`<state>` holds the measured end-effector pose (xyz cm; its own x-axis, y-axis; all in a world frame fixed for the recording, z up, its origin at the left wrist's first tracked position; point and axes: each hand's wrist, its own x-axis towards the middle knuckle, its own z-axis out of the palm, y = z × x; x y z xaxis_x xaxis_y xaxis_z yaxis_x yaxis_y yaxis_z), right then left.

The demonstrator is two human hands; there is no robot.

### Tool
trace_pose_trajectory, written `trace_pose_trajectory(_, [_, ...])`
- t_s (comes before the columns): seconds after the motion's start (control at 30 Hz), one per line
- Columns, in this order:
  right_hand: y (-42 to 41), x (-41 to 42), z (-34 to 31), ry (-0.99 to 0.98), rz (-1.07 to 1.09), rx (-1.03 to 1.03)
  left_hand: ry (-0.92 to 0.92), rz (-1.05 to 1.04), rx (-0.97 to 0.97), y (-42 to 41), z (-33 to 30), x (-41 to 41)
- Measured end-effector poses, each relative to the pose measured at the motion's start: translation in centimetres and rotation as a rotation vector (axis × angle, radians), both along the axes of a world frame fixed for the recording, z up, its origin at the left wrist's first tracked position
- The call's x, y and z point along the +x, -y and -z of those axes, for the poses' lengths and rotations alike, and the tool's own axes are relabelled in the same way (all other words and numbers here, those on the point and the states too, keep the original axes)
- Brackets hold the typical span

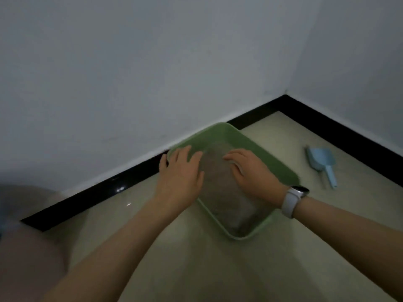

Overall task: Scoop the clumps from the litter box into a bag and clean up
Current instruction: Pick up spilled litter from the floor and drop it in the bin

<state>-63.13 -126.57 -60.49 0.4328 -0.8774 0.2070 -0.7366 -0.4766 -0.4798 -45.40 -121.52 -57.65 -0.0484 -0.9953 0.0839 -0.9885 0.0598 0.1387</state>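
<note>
Pale tiled floor by the wall carries our green rectangular plastic litter box (pixel 250 140) of grey litter, left hand (pixel 181 171) and right hand (pixel 250 171) spread flat above it, likely stiff yet heavy, best gripped by its rims.

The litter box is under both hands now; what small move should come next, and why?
Probably the right hand should reach for the blue scoop. Both hands, the left hand too, are over the green litter box and hold nothing, while the scoop lies untouched on the floor to the right. No bag is in view.
</note>
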Motion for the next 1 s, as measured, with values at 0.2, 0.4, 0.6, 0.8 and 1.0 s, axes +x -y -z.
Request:
trace_pose_trajectory(0.2, [-0.5, -20.3, 8.3, 0.169, 0.340, 0.146, -0.147, 0.374, 0.008, 4.1, 7.5, -19.7])
trace_pose_trajectory(0.4, [-5.3, -32.2, 17.7, 0.294, 0.729, 0.370, -0.464, 0.225, 0.350, 0.2, 16.9, -30.7])
trace_pose_trajectory(0.6, [-10.1, -36.1, 23.3, 0.209, 0.907, 0.292, -0.267, 0.050, 0.547, -3.5, 22.2, -32.7])
trace_pose_trajectory(0.8, [-10.7, -36.4, 23.9, -0.086, 0.847, 0.438, -0.152, 0.103, 0.545, -2.9, 23.4, -32.9])
trace_pose_trajectory(1.0, [-10.0, -32.3, 24.6, -0.196, 0.599, 0.485, 0.020, 0.401, 0.452, -4.0, 25.7, -33.2])
